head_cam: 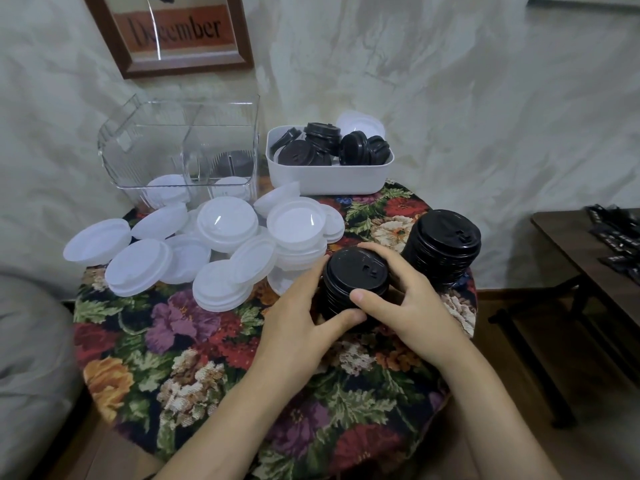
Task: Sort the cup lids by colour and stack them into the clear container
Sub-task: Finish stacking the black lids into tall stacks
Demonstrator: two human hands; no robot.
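The clear container [180,150] is hard transparent plastic, glossy, with ribbed lower walls. The white lids [138,266] are thin, translucent plastic with a soft sheen; some catch bright glints. The black lids [355,271] are smooth plastic, semi-matt, stacked into ridged columns. The white bin [329,176] is opaque matt plastic. A woven floral cloth [207,358], coarse and tapestry-like, covers the surface. The picture frame [242,36] and side table [571,244] look like dark wood. The wall [485,98] is rough and mottled.

Both hands [298,327] [408,306] grip a black lid stack [353,271] (white lids [221,223] beside)
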